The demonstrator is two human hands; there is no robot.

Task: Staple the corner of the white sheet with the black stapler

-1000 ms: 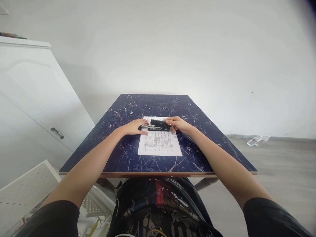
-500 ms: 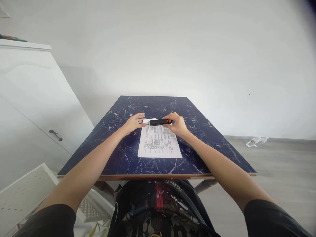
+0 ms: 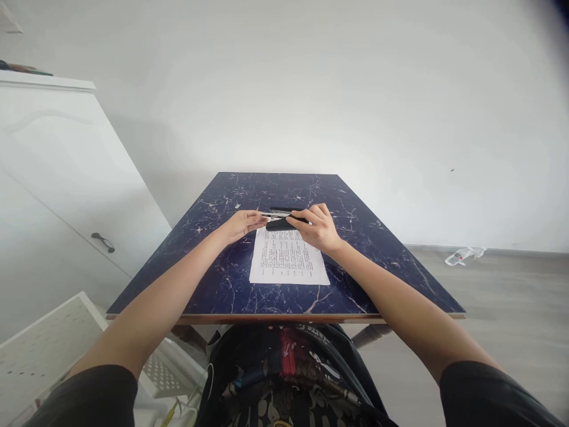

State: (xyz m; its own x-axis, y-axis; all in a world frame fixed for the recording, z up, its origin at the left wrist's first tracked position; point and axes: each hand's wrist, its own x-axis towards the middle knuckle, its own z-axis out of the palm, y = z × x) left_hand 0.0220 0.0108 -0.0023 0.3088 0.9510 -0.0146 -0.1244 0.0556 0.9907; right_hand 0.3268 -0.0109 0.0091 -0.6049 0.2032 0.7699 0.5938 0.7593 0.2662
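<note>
A black stapler [image 3: 279,225] is swung apart over the far end of the printed sheets [image 3: 288,261], with a thin silvery strip showing between its two dark parts. My right hand [image 3: 320,228] grips the stapler at its right end, thumb and fingers around it. At the left end, my left hand [image 3: 242,225] has its fingers closed on the stapler's tip, by the silvery strip. The sheets lie on the dark blue marbled table [image 3: 213,284], and their far edge is hidden behind the stapler and my right hand.
A small pale scrap [image 3: 237,206] lies on the table left of the stapler. To the left stand a white cabinet [image 3: 53,154] and a white perforated rack [image 3: 48,344]. Clear plastic packaging [image 3: 464,255] is on the floor at right, against the wall.
The stapler was closed and level between my hands; now it is opened out, with its silvery inside showing. My left fingers have closed on its end, and my right hand has turned over it.
</note>
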